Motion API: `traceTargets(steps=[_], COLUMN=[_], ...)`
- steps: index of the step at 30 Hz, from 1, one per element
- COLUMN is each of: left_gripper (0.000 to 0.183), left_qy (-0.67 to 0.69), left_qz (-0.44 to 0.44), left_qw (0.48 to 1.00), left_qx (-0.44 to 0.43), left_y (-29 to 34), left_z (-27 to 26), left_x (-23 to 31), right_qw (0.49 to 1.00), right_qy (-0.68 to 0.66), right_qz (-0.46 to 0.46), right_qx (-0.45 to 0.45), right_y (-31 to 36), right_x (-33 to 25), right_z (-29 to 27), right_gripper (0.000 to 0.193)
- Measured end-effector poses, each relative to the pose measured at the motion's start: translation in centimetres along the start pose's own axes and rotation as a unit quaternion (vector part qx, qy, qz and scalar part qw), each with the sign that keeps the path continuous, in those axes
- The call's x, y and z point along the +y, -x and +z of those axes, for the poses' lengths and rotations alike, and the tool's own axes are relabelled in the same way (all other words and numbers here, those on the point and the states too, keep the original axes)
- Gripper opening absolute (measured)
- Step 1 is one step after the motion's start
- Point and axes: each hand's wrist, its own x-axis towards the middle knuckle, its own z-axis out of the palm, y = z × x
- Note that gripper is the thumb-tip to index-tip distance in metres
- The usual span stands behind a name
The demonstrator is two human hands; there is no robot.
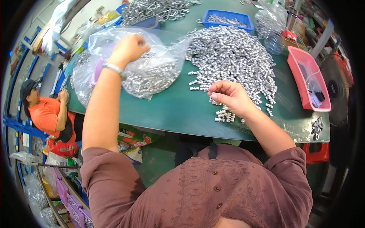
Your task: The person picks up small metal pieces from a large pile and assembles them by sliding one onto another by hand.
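Over the mouth of a clear plastic bag (173, 66) is my left hand (127, 49). Its fingers are partly curled, the thumb stands apart, and no held thing shows. Inside the bag lie many small silvery metal fittings (152, 76). My right hand (232, 97) is at the near edge of a big heap of the same small metal fittings (232, 53). Its thumb and forefinger are pinched on a small metal fitting (213, 97), partly hidden by the fingers. Below that hand, several loose fittings (225, 115) lie on the green table (171, 114).
Behind the heap stands a blue tray (249, 23) of metal parts; a pink basket (292, 60) is at the right. Metal loops (159, 11) are piled at the back. Dark small parts (317, 126) lie by the right corner. A person in orange (47, 114) is at the left.
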Motion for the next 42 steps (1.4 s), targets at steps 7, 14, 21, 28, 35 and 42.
traceTargets(steps=[7, 14, 21, 28, 35, 42], left_gripper=[0.018, 0.019, 0.017, 0.013, 0.01, 0.011], left_qy=[0.384, 0.75, 0.782, 0.843, 0.923, 0.942], left_qz=[0.115, -0.006, 0.037, -0.048, -0.108, -0.113], left_qw=[0.908, 0.65, 0.622, 0.531, 0.323, 0.245], left_qx=[0.124, -0.124, -0.009, -0.068, -0.181, -0.201], left_y=[5.4, 13.3, 13.7, 13.7, 13.7, 14.3], left_z=[2.9, 7.3, 8.6, 9.2, 10.6, 11.9], left_x=[6.8, 14.9, 17.6, 18.1, 17.1, 15.9], right_qw=[0.993, 0.99, 0.992, 0.992, 0.997, 0.858], right_qy=[-0.113, -0.115, -0.11, -0.117, -0.057, 0.459], right_qz=[-0.028, -0.077, -0.04, -0.043, -0.032, -0.229], right_qx=[0.023, 0.003, 0.038, 0.021, 0.039, 0.033], right_y=[1.2, 2.1, 3.6, 4.4, 4.5, 4.7], right_x=[-2.1, -2.2, -2.4, -2.1, -1.6, 0.5], right_z=[-1.6, -0.9, -0.9, -0.9, -1.2, -2.7], right_gripper=[0.013, 0.013, 0.013, 0.017, 0.017, 0.016])
